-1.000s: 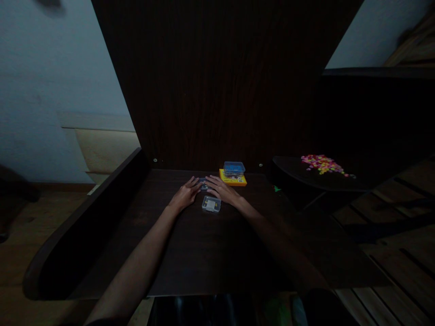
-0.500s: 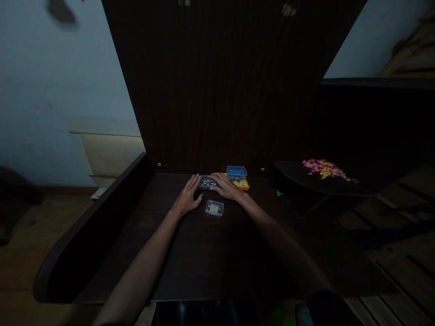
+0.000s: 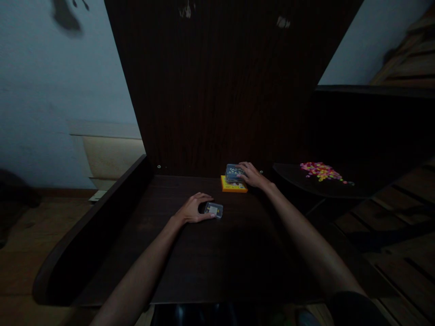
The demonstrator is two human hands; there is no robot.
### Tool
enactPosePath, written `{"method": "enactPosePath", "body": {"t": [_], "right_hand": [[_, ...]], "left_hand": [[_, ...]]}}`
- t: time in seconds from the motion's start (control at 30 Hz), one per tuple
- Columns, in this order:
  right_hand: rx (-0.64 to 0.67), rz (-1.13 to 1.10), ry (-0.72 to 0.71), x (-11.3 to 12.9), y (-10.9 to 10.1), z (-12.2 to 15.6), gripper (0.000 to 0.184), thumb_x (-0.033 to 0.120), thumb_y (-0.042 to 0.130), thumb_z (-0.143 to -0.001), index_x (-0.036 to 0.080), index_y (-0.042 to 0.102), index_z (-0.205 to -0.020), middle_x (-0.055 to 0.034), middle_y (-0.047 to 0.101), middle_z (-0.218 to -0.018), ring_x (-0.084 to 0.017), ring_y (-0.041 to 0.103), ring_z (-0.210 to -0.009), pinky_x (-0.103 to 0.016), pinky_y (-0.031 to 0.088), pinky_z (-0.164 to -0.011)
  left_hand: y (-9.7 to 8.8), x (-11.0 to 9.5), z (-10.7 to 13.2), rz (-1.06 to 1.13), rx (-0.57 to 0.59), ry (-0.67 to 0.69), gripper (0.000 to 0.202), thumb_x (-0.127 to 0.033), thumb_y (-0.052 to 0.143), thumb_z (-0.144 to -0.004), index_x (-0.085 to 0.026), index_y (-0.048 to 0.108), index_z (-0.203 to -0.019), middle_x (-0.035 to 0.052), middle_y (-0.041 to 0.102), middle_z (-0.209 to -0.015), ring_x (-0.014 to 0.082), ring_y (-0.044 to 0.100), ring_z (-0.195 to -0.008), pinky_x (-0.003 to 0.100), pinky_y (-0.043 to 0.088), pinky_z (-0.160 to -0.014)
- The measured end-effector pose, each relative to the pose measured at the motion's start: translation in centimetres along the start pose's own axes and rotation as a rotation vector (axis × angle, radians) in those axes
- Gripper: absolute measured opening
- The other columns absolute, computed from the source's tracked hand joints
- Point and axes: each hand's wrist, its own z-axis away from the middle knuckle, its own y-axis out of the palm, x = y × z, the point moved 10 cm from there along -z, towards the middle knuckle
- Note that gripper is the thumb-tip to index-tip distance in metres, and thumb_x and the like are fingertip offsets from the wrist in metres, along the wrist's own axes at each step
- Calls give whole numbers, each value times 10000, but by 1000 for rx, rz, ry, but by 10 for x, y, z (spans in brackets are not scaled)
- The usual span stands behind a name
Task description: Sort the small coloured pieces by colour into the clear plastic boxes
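My left hand curves around a small clear plastic case on the desk. Its thumb is on the near edge and its fingers are at the far edge. Inside the case are a pale rectangle and small yellow bits. My right hand grips the right side of a clear plastic box holding small pale pieces. That box sits on top of a stack over a flat yellow-orange box by the back panel. The blue-filled box seen earlier is largely hidden beneath it.
A pile of pink, red and yellow pieces lies on the rounded side shelf at right. A raised dark side board borders the desk on the left. The tall dark back panel rises behind the boxes.
The box of pale pieces has gone from the desk to the top of the stack at right, with my right hand on it. My left hand has come nearer and around the small case.
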Motion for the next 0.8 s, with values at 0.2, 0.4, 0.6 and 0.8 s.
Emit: {"method": "enactPosePath", "body": {"t": [0.2,0.4,0.6,0.8], "right_hand": [[-25,0,-6,-7,6,5,434,286,480,-873,195,495,-1297,-140,490,-1242,-283,425,-1182,-514,388,-1010],[-64,38,-11,-1,1,5,445,261,453,-884,263,490,-1328,-115,480,-1209,-282,438,-1136,-528,418,-977],[-79,71,-3,3,-2,5,443,265,452,-886,232,503,-1325,-126,504,-1171,-289,455,-1093,-506,440,-959],[-85,103,21,3,-2,6,420,287,448,-894,219,525,-1301,-123,518,-1170,-288,464,-1081,-499,446,-954]], "left_hand": [[11,-9,0,-22,77,35,725,-565,696,-663,-180,550,-1260,115,613,-1211,265,549,-1129,421,439,-983],[12,-9,0,-57,87,37,649,-438,682,-708,-201,533,-1293,98,617,-1197,254,551,-1101,406,442,-969],[13,-5,0,-91,62,6,602,-463,634,-756,-190,548,-1285,93,645,-1140,243,562,-1061,392,443,-962],[14,-7,-2,-153,90,16,540,-483,606,-793,-218,570,-1263,81,648,-1134,238,572,-1033,397,439,-941]]}}
